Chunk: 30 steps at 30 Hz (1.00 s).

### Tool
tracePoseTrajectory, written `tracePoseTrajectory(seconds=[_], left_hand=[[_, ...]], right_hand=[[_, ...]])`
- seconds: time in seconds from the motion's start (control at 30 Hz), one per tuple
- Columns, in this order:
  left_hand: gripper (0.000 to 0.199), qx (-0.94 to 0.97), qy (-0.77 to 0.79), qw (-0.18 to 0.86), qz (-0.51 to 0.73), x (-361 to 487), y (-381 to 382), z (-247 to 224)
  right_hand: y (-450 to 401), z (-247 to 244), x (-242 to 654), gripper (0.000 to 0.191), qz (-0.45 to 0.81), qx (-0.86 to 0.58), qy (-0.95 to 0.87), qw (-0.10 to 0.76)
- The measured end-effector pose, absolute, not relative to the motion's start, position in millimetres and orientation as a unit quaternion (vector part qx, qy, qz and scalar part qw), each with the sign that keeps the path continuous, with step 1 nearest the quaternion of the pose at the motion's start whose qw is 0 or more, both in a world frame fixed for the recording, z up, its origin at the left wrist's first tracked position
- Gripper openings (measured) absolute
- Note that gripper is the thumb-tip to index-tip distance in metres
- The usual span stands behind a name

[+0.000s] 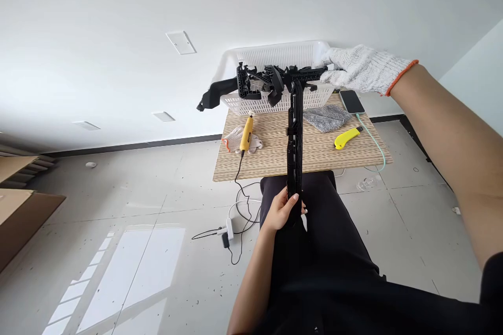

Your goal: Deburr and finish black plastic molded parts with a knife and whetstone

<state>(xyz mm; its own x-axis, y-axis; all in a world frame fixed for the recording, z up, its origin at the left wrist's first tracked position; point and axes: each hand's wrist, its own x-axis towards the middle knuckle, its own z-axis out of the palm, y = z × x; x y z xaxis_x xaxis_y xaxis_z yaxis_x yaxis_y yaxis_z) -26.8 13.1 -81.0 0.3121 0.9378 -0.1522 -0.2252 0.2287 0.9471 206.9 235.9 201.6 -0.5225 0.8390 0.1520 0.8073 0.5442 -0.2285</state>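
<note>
A long black strip (pixel 295 157) is pinched by the left fingers (pixel 291 202); a black bar (pixel 312 74) is pinched by the gloved right fingers (pixel 336 56), near the white basket (pixel 275 52).

Phone (pixel 352 101) beside basket (pixel 275 53) on table (pixel 259 163)

From here I see a wood-patterned tabletop (pixel 271 159) bearing a white slatted basket (pixel 271 52) along its wall side. Just in front of the basket lie a crumpled gray cloth (pixel 328 118) and, to the left, a white glove (pixel 234 140) with a yellow corded tool (pixel 247 133) across it. Toward the right I make out a yellow-handled cutter (pixel 347 138) (hard to miss, that color) and a dark-screened phone (pixel 351 101) with a pale green cable (pixel 373 138).
</note>
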Motion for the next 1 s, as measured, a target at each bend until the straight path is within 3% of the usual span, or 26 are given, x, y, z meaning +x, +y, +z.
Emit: tracePoseTrajectory(seconds=[0.07, 0.4, 0.53, 0.8, 1.0], left_hand=[[0.035, 0.450, 0.398, 0.673, 0.432, -27, 13, -80], [0.037, 0.455, 0.391, 0.670, 0.437, -26, 13, -78], [0.033, 0.455, 0.386, 0.672, 0.438, -27, 12, -80], [0.036, 0.455, 0.405, 0.670, 0.424, -28, 12, -80], [0.037, 0.443, 0.405, 0.677, 0.426, -27, 13, -79]], right_hand=[[234, 200, 208, 0.045, 0.030, -0.477, -0.870, 0.119], [231, 198, 207, 0.041, -0.030, -0.472, -0.870, 0.140], [235, 196, 209, 0.032, -0.082, -0.452, -0.885, 0.081], [253, 181, 221, 0.036, -0.116, -0.431, -0.894, 0.024], [260, 168, 222, 0.031, -0.095, -0.487, -0.865, 0.079]])
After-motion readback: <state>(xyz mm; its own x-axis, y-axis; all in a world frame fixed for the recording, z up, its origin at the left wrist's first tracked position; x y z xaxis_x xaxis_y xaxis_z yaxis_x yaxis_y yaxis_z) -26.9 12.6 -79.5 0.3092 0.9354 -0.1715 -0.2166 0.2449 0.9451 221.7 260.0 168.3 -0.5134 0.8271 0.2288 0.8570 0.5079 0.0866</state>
